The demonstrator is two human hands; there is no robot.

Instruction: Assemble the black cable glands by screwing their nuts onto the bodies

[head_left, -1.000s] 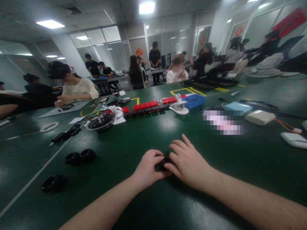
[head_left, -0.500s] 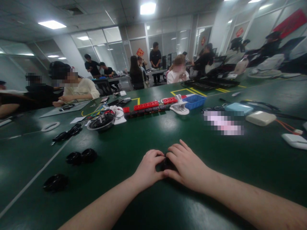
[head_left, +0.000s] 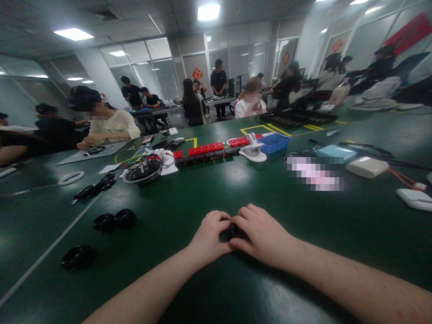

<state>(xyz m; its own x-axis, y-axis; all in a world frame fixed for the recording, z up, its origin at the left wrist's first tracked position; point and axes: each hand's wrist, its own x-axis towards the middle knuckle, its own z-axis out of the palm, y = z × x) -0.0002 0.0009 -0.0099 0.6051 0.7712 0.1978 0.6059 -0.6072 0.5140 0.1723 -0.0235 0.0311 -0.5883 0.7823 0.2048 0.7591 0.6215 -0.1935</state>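
Note:
Close in front of me, my left hand [head_left: 209, 236] and my right hand [head_left: 259, 229] meet over the green tabletop, their fingertips nearly touching. Between them is a small black object [head_left: 237, 231], mostly hidden by the fingers, so its kind does not show. The fingers of both hands are curled round it from either side. To the left lie two black coiled bundles [head_left: 114, 220], side by side, which look like wound cable. Nearer to me is another black coiled bundle [head_left: 78, 257].
A metal bowl [head_left: 143, 173] with black parts stands beyond my hands, beside red and black blocks [head_left: 205, 150], a white clip stand [head_left: 252, 150] and a blue bin [head_left: 275, 142]. At right are a light blue case [head_left: 336, 153] and a cream case [head_left: 367, 166]. People sit around.
The fingers of my right hand have curled down; one was raised before. My left hand has stayed where it was, and the black object remains between both hands.

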